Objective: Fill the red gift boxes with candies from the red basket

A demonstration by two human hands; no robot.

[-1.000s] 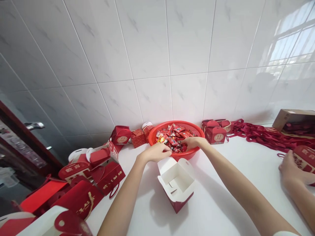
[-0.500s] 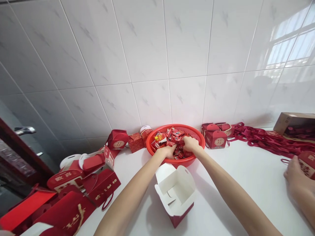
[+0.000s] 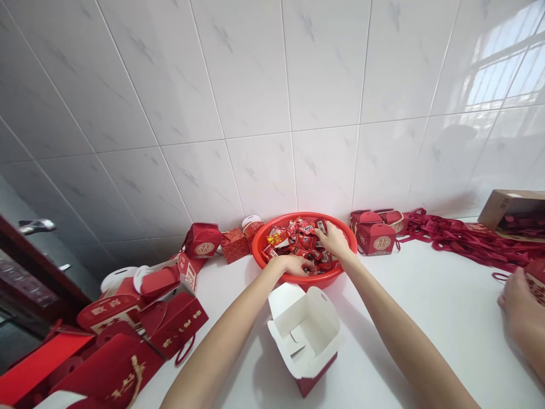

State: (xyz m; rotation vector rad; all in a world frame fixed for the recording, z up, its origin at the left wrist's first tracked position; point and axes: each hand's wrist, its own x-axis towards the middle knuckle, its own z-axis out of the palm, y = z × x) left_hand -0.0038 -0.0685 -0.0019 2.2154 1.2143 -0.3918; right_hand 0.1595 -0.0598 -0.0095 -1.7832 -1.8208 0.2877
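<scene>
Among red-wrapped candies [image 3: 304, 241] in a red plastic basket [image 3: 260, 250], both of my hands are at work. My left hand [image 3: 293, 265] lies low at the near side, fingers reaching over the candies, their tips partly hidden. Farther right, my right hand [image 3: 335, 241] has its thumb and fingers closed on a wrapped candy [image 3: 321, 227]. Just in front of the basket, between my forearms, stands a dark red gift box [image 3: 317, 378] with its flaps up. Its white inside shows no candies.
Red gift boxes crowd the left side [image 3: 123, 363], and more closed ones [image 3: 374, 236] stand right of the basket. Dark red ribbons [image 3: 451, 238] lead to a cardboard box [image 3: 494, 207]. Another person's hand [image 3: 522, 301] holds a red box at the right edge. A tiled wall rises behind.
My right hand has lifted slightly and shifted within the basket, uncovering more candies. My left hand's fingers have moved a little to the right. The open box stays in place.
</scene>
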